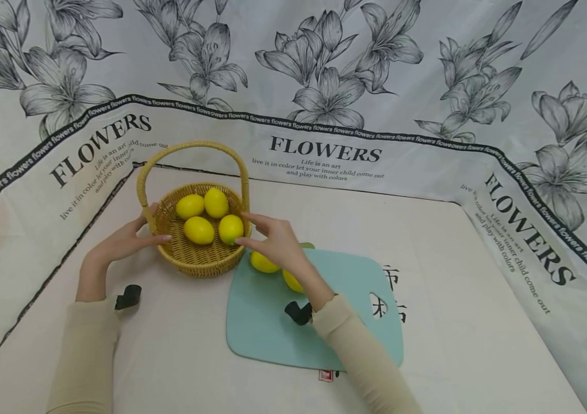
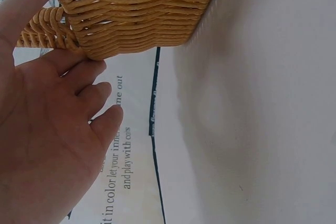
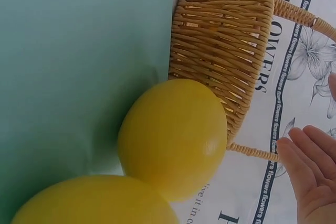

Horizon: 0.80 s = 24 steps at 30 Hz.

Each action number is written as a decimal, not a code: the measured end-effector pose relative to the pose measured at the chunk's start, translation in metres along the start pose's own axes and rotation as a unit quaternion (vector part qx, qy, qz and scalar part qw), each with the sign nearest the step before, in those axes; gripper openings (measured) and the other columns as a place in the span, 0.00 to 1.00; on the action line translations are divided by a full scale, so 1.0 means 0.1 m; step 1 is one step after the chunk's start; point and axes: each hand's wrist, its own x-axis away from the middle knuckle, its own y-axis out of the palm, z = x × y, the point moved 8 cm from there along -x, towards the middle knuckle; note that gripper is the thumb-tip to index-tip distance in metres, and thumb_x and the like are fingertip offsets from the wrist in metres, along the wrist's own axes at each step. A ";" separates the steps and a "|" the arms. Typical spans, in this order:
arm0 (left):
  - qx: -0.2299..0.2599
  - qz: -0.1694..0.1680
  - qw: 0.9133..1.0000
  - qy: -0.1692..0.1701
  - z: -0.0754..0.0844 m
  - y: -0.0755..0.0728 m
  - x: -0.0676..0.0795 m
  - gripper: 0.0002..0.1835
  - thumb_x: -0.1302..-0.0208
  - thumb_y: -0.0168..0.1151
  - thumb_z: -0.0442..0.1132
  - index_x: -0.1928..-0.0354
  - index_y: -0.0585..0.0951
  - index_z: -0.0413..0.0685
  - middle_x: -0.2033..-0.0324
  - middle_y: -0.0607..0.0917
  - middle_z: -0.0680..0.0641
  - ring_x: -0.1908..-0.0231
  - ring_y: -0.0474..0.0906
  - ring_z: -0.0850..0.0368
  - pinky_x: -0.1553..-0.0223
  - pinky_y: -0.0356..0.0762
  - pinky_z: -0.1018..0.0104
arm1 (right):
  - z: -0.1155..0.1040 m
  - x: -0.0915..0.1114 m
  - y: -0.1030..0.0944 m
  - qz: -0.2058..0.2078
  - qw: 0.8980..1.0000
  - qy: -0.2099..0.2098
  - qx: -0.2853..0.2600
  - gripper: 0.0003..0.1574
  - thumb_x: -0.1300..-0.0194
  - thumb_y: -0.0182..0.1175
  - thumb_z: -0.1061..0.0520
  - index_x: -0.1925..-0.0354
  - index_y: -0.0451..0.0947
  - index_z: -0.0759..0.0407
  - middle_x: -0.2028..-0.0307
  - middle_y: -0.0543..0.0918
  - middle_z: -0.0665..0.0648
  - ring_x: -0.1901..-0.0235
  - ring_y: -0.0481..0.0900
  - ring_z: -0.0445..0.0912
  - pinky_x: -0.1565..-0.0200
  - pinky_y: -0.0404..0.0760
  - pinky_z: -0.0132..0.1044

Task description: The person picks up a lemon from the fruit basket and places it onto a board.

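A wicker basket (image 1: 202,267) with a tall arched handle stands at the left of the table, several yellow lemons (image 1: 199,230) inside it. My left hand (image 1: 122,238) grips the basket's left side, thumb over the rim and fingers outside by the handle's base. In the left wrist view, the left hand (image 2: 58,124) shows its fingertips against the weave. At the right rim is my right hand (image 1: 275,241), its thumb near a lemon with a greenish tip (image 1: 231,230). The right wrist view shows the right hand (image 3: 315,174) with extended fingers and nothing visibly held.
A light teal cutting board (image 1: 272,339) lies right of the basket. Two lemons on it, a nearer one (image 1: 293,281) and a farther one (image 1: 264,262), sit under the right forearm. A greenish thing (image 1: 306,245) is mostly hidden behind the right wrist. Flower-printed cloth surrounds the table.
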 end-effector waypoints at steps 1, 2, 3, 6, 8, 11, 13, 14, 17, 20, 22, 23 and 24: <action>0.000 0.000 1.000 0.001 0.00 0.00 0.00 0.51 0.35 0.59 0.57 0.24 0.34 0.62 0.26 0.34 0.40 0.30 0.35 0.27 0.39 0.41 0.25 | 0.00 -0.01 0.01 -0.001 1.000 0.002 0.003 0.35 0.39 0.68 0.53 0.37 0.72 0.61 0.39 0.76 0.56 0.39 0.73 0.48 0.43 0.73 0.30; 0.001 0.001 1.000 0.001 0.00 0.00 0.00 0.51 0.35 0.59 0.57 0.24 0.34 0.63 0.25 0.34 0.40 0.30 0.35 0.27 0.39 0.41 0.25 | 0.00 -0.03 0.02 -0.003 1.000 0.003 0.007 0.35 0.39 0.68 0.52 0.37 0.72 0.62 0.39 0.75 0.57 0.40 0.74 0.49 0.43 0.74 0.31; 0.001 0.001 1.000 0.001 0.00 0.00 0.00 0.51 0.35 0.59 0.57 0.24 0.34 0.63 0.25 0.34 0.40 0.30 0.35 0.27 0.39 0.41 0.25 | 0.00 -0.04 0.04 -0.005 1.000 0.004 0.011 0.35 0.39 0.68 0.52 0.36 0.72 0.62 0.38 0.75 0.57 0.40 0.74 0.50 0.43 0.74 0.31; 0.001 0.001 1.000 0.001 0.00 0.00 0.00 0.51 0.35 0.59 0.57 0.24 0.34 0.64 0.25 0.34 0.41 0.30 0.35 0.27 0.39 0.41 0.25 | 0.00 -0.10 0.08 -0.011 1.000 0.010 0.020 0.36 0.38 0.67 0.51 0.35 0.71 0.61 0.38 0.74 0.57 0.40 0.74 0.53 0.43 0.74 0.33; 0.001 0.002 1.000 0.003 0.01 0.00 0.00 0.51 0.35 0.59 0.57 0.25 0.34 0.64 0.25 0.34 0.41 0.30 0.35 0.27 0.39 0.41 0.25 | 0.00 -0.14 0.11 -0.013 0.999 0.017 0.025 0.36 0.38 0.67 0.49 0.35 0.71 0.59 0.37 0.74 0.57 0.40 0.74 0.53 0.42 0.74 0.35; 0.000 0.003 1.000 0.006 0.02 0.00 0.00 0.51 0.34 0.58 0.57 0.25 0.33 0.63 0.25 0.34 0.42 0.30 0.34 0.27 0.38 0.41 0.26 | 0.00 -0.20 0.14 -0.007 0.999 0.022 0.033 0.36 0.38 0.67 0.48 0.35 0.71 0.58 0.37 0.74 0.56 0.40 0.74 0.52 0.42 0.74 0.37; -0.001 0.003 1.000 0.009 0.02 -0.01 0.00 0.51 0.34 0.58 0.57 0.25 0.33 0.63 0.25 0.34 0.42 0.30 0.34 0.27 0.38 0.41 0.26 | 0.00 -0.24 0.17 0.001 0.999 0.022 0.042 0.36 0.38 0.67 0.49 0.35 0.71 0.59 0.38 0.75 0.56 0.40 0.74 0.51 0.41 0.74 0.38; -0.002 0.003 1.000 0.010 0.02 -0.01 0.00 0.51 0.34 0.58 0.57 0.25 0.34 0.62 0.25 0.34 0.42 0.30 0.34 0.27 0.38 0.41 0.26 | -0.01 -0.26 0.18 0.005 0.999 0.022 0.043 0.36 0.38 0.67 0.49 0.35 0.71 0.59 0.39 0.76 0.56 0.41 0.75 0.50 0.42 0.74 0.38; 0.001 0.003 1.000 0.012 0.01 -0.01 0.00 0.50 0.34 0.58 0.57 0.24 0.34 0.62 0.25 0.34 0.42 0.30 0.34 0.28 0.38 0.41 0.26 | 0.00 -0.32 0.22 0.012 0.998 0.028 0.050 0.35 0.38 0.67 0.50 0.36 0.72 0.59 0.40 0.77 0.56 0.42 0.75 0.48 0.42 0.74 0.38; 0.002 0.002 1.000 0.011 0.01 -0.01 -0.01 0.51 0.34 0.59 0.56 0.24 0.34 0.61 0.25 0.34 0.42 0.30 0.35 0.28 0.38 0.41 0.26 | 0.03 -0.36 0.26 0.014 0.998 0.040 0.053 0.35 0.38 0.67 0.49 0.36 0.72 0.59 0.40 0.77 0.56 0.42 0.75 0.48 0.43 0.75 0.38; 0.002 0.002 1.000 0.009 0.00 -0.01 -0.01 0.51 0.34 0.58 0.57 0.24 0.34 0.61 0.25 0.35 0.41 0.30 0.35 0.28 0.38 0.41 0.26 | 0.04 -0.39 0.29 0.012 0.997 0.046 0.058 0.36 0.38 0.67 0.48 0.36 0.71 0.60 0.39 0.76 0.56 0.40 0.74 0.49 0.42 0.74 0.38; 0.002 0.002 1.000 0.008 0.00 -0.01 -0.01 0.51 0.34 0.58 0.57 0.24 0.34 0.61 0.25 0.35 0.41 0.30 0.35 0.28 0.38 0.41 0.26 | 0.06 -0.40 0.30 0.012 0.997 0.048 0.058 0.36 0.38 0.67 0.48 0.36 0.71 0.60 0.39 0.76 0.56 0.40 0.74 0.49 0.42 0.74 0.37; 0.001 0.002 1.000 0.006 0.00 -0.01 -0.01 0.51 0.34 0.58 0.57 0.24 0.33 0.61 0.25 0.35 0.41 0.30 0.35 0.28 0.38 0.41 0.26 | 0.07 -0.42 0.31 0.012 0.997 0.050 0.060 0.37 0.38 0.67 0.47 0.36 0.71 0.60 0.39 0.76 0.56 0.40 0.74 0.49 0.42 0.74 0.37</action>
